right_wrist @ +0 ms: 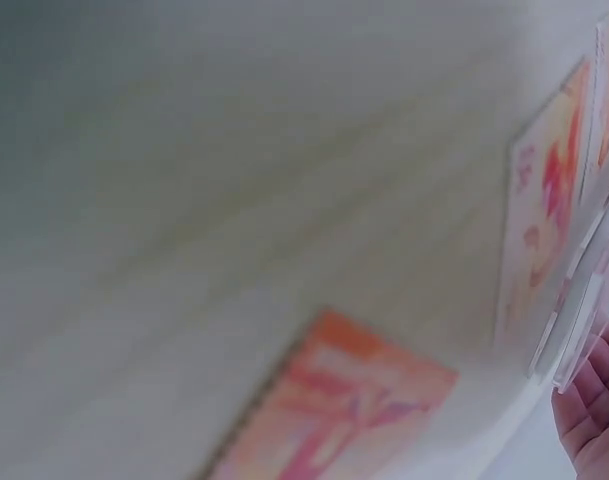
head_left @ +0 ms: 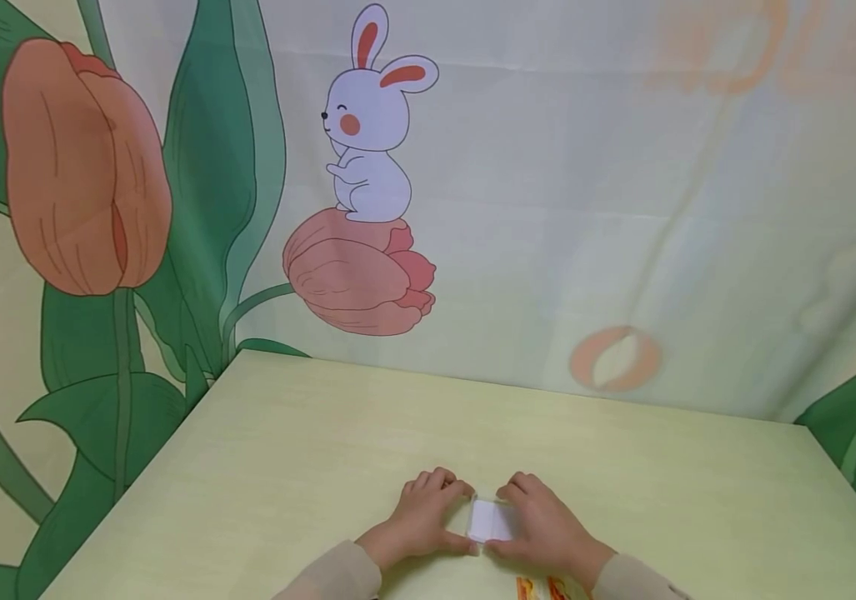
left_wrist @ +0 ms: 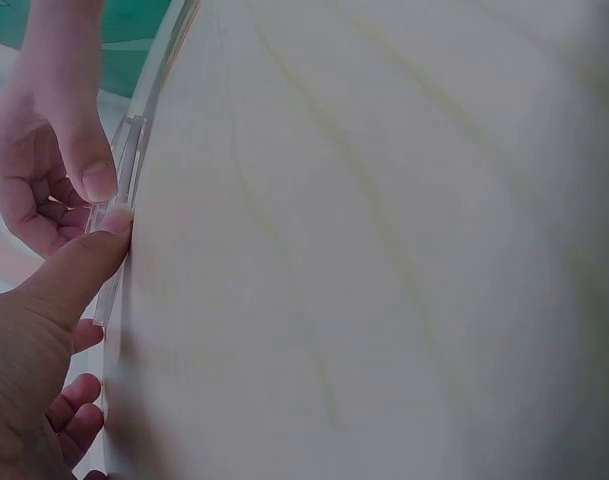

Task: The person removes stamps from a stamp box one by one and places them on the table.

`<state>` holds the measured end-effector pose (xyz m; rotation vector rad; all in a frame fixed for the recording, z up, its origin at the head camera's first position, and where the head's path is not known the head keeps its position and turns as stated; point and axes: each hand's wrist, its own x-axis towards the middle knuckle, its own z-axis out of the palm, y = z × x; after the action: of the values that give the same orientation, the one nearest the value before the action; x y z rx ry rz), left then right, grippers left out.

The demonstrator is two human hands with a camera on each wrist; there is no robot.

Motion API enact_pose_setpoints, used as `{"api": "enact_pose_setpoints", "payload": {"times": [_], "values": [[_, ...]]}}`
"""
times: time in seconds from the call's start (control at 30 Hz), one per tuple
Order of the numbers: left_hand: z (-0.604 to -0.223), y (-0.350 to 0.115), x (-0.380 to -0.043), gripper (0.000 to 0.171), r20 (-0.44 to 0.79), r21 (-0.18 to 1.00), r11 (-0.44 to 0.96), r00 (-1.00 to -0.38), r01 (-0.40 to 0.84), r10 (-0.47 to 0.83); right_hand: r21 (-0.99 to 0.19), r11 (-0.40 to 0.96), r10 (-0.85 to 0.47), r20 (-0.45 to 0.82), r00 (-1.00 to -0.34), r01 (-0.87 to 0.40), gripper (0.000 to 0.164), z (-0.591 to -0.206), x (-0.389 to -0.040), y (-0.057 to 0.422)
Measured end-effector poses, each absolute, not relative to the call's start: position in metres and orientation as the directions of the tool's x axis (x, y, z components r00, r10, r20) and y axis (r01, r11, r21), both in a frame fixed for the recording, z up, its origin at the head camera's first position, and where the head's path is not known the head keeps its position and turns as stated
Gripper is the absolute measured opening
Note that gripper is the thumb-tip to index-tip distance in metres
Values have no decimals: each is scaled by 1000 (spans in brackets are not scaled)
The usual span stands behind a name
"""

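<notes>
A small flat case (head_left: 483,521) of clear plastic with white inside lies between the two hands at the front of the table. My left hand (head_left: 428,512) holds its left end, thumb at the near edge and fingers at the far edge. From the right, my right hand (head_left: 548,525) grips the case the same way and covers its right part. In the left wrist view the clear case (left_wrist: 124,180) shows edge-on, with both thumbs on its near side. The right wrist view catches the case (right_wrist: 584,300) at its right edge.
Orange printed cards (head_left: 540,588) lie on the table near the right forearm. Close up in the right wrist view, one card (right_wrist: 334,405) lies apart from another card (right_wrist: 546,200). The pale yellow table (head_left: 285,433) meets a printed cloth backdrop (head_left: 510,208) behind.
</notes>
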<state>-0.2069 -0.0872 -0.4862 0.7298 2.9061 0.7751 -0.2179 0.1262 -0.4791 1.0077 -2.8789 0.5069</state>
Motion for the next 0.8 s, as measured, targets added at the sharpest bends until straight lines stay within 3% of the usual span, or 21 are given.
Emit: {"api": "enact_pose_setpoints", "payload": {"times": [0.8], "values": [[-485,-87,-207,64,60,489,764,-890,421,453,-296,707,-630,149,-762,-642,52,-484,-221,129]]}}
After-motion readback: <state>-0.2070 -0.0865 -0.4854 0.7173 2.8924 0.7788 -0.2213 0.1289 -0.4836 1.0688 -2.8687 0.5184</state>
